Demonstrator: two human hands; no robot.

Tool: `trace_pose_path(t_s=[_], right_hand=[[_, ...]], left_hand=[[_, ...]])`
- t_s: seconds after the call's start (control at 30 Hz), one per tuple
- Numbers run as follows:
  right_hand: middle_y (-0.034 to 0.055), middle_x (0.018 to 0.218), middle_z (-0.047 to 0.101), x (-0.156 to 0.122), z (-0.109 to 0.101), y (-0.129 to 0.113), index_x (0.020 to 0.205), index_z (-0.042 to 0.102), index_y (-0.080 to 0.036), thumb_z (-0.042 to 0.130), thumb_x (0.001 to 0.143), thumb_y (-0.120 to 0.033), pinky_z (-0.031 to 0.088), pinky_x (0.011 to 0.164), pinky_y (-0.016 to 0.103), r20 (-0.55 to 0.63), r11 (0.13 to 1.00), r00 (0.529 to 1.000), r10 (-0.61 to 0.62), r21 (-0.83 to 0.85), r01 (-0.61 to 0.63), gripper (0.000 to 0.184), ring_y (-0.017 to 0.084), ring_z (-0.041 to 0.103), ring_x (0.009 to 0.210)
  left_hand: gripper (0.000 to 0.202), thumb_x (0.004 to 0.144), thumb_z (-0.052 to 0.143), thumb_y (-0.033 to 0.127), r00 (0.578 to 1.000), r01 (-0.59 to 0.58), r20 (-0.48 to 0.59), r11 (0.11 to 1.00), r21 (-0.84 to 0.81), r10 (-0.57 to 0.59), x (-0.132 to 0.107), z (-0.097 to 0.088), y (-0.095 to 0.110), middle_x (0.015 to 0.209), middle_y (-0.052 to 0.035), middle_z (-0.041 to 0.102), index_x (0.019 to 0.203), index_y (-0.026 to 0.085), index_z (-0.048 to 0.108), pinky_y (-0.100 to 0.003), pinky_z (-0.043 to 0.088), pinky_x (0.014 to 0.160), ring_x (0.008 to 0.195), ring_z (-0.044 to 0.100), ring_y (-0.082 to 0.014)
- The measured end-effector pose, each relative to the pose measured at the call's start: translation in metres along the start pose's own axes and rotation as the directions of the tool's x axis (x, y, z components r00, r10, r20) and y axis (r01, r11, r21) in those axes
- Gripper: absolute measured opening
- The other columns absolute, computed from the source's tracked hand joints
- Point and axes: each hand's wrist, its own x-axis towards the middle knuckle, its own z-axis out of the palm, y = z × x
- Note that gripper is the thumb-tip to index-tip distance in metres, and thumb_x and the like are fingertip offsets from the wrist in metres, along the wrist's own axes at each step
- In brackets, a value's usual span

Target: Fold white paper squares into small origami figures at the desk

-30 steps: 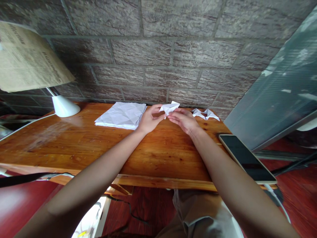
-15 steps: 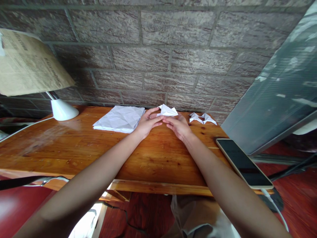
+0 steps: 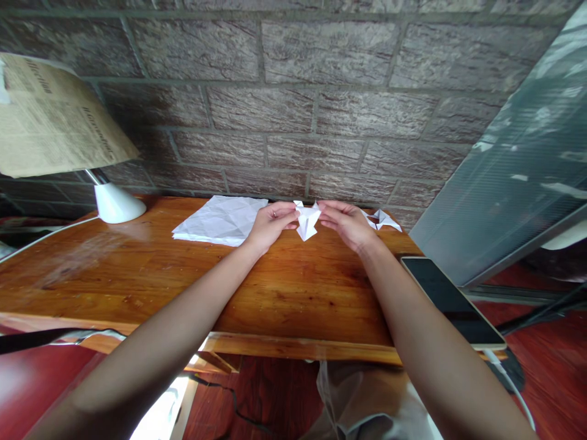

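A small white folded paper figure [image 3: 307,221] is held between my two hands, its narrow point toward me. My left hand [image 3: 269,225] pinches its left corner, and a ring shows on one finger. On the opposite corner, my right hand [image 3: 346,221] closes thumb and fingers on the paper. Just left of my left hand lies a stack of creased white paper sheets [image 3: 220,219]. Other folded paper pieces [image 3: 386,220] rest at the back right, partly hidden behind my right hand.
A phone [image 3: 452,300] with a white cable lies at the right edge of the wooden table [image 3: 293,299]. At the left stands a lamp with a white base [image 3: 120,203] and newsprint shade [image 3: 59,119]. A brick wall [image 3: 293,110] borders the table's back.
The folded paper has been turned so that its point faces me. My right hand has shifted right, now covering part of the folded pieces there, and my hands are farther apart.
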Motion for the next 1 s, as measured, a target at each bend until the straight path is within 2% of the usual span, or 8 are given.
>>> trace_pose_path(t_s=[0.13,0.3,0.43,0.53,0.67,1.0], right_hand=[[0.0013,0.085,0.078,-0.001,0.007,0.003,0.084,0.078,-0.021,0.093,0.054,-0.042,0.049,0.069,0.024,-0.018,0.999,1.000,-0.025,-0.045,0.024,0.040,0.011,0.066,0.074],[-0.0015,0.070,0.073,-0.002,0.009,0.000,0.083,0.072,-0.020,0.096,0.049,-0.038,0.043,0.054,0.019,-0.053,0.997,0.996,-0.073,-0.004,0.072,0.045,0.009,0.062,0.062],[-0.0020,0.068,0.073,-0.003,0.012,-0.003,0.077,0.061,-0.021,0.098,0.042,-0.039,0.050,0.055,0.019,-0.055,0.995,0.997,-0.058,0.080,0.062,0.054,0.011,0.067,0.062],[-0.0016,0.068,0.074,-0.005,0.015,-0.005,0.075,0.060,-0.020,0.099,0.039,-0.040,0.055,0.058,0.019,-0.039,0.993,0.998,-0.054,0.099,0.058,0.057,0.011,0.068,0.061],[-0.0016,0.066,0.073,-0.007,0.018,-0.006,0.072,0.062,-0.019,0.098,0.041,-0.040,0.056,0.060,0.019,-0.018,0.993,0.997,-0.071,0.094,0.072,0.052,0.010,0.068,0.060],[-0.0017,0.065,0.072,-0.008,0.021,-0.004,0.069,0.064,-0.019,0.098,0.043,-0.038,0.056,0.061,0.020,-0.005,0.991,0.997,-0.080,0.105,0.080,0.048,0.010,0.067,0.059]], left_hand=[[0.045,0.051,0.095,0.039,1.000,-0.003,0.004,1.000,0.000,0.003,-0.001,0.001,0.000,0.080,-0.0059,0.077,0.085,0.014,0.076,-0.032,0.057,0.077,0.075,0.071,-0.0168],[0.040,0.057,0.094,0.034,0.995,0.088,0.051,0.985,-0.149,-0.081,0.000,-0.001,0.000,0.087,-0.0063,0.078,0.087,0.016,0.077,-0.032,0.057,0.085,0.080,0.073,-0.0162],[0.026,0.067,0.089,0.023,0.979,0.201,0.076,0.942,-0.269,-0.187,0.003,-0.003,-0.002,0.091,-0.0036,0.078,0.088,0.017,0.075,-0.027,0.055,0.089,0.083,0.072,-0.0120],[0.018,0.073,0.085,0.019,0.971,0.237,0.091,0.921,-0.308,-0.220,0.004,-0.005,-0.004,0.089,-0.0022,0.077,0.088,0.018,0.075,-0.024,0.053,0.086,0.081,0.070,-0.0100],[0.016,0.075,0.083,0.019,0.972,0.230,0.128,0.921,-0.314,-0.199,0.005,-0.007,-0.004,0.092,-0.0030,0.077,0.088,0.017,0.075,-0.024,0.051,0.085,0.084,0.070,-0.0111],[0.029,0.068,0.089,0.028,0.983,0.124,0.162,0.964,-0.235,-0.087,0.003,-0.007,0.000,0.092,-0.0043,0.078,0.093,0.018,0.078,-0.027,0.050,0.083,0.084,0.070,-0.0138]])
